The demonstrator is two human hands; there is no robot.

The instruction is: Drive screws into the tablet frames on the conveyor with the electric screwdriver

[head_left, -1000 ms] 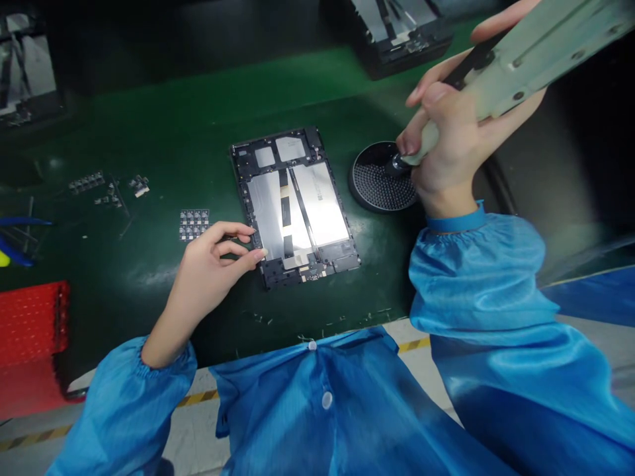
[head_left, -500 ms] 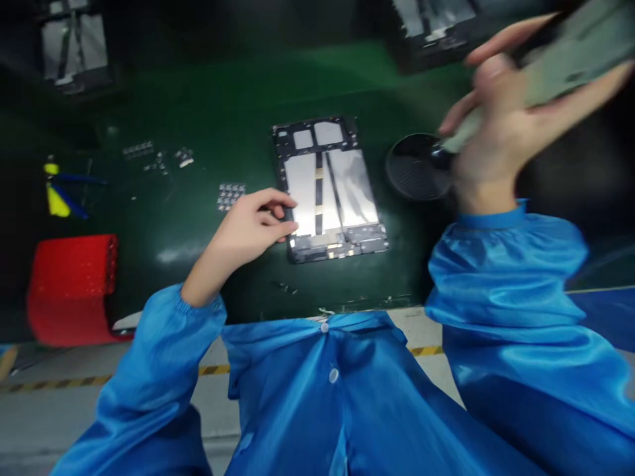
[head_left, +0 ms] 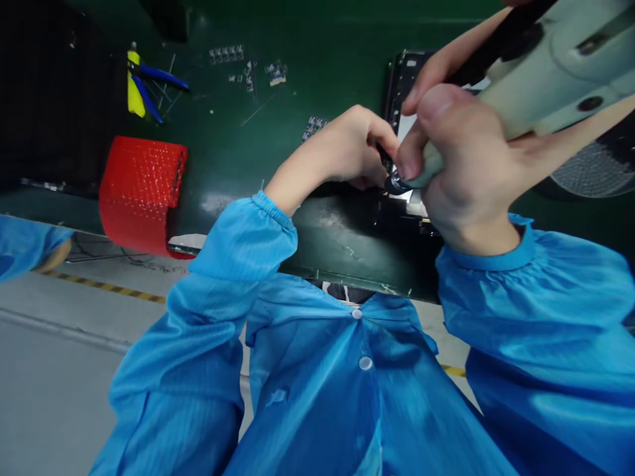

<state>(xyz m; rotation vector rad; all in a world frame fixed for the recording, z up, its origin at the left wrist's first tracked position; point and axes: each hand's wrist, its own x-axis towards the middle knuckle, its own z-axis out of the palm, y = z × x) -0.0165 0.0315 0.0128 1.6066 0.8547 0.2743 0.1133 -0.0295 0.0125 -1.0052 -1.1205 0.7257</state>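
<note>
My right hand [head_left: 471, 152] is wrapped round a pale grey-green electric screwdriver [head_left: 555, 73]. Its dark tip points down at the lower left part of an opened tablet [head_left: 409, 69]; whether it touches a screw is hidden. Most of the tablet lies behind my right hand and the tool. At the tablet's left edge, my left hand [head_left: 342, 149] has its fingers curled and closed on the rim, close to the screwdriver tip. Partly tucked behind my left hand is a group of small metallic parts [head_left: 312, 127].
Yellow-and-blue cutters [head_left: 133, 92], strips of small parts [head_left: 227, 54] and a curved red perforated piece [head_left: 141, 188] lie on the left of the green bench. A round black dish [head_left: 592, 165] stands at right. Another person's blue sleeve [head_left: 30, 244] shows far left.
My right hand has brought the screwdriver in from the right and down over the tablet's lower left. My left hand stays at the tablet's edge. The view has shifted, moving the bench rightward and up.
</note>
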